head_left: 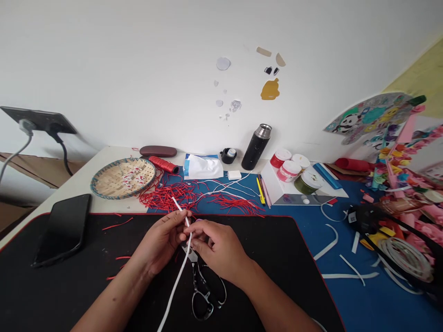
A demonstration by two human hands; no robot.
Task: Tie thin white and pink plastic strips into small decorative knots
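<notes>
Left hand (162,240) and right hand (214,246) pinch a thin white strip (176,281), apparently near its top.

tabletop (104,154): black mat (69,286) covers near part
scissors (207,290): just nearside of right hand (218,246)
phone (64,228): well left of left hand (162,237)

Home craft desk (104,184): paint jars (289,166), cord scraps (194,196)

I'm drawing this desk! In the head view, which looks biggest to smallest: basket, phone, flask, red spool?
1. basket and phone: about alike; the phone lies nearer the camera, so I won't rank them.
2. flask
3. red spool
</notes>
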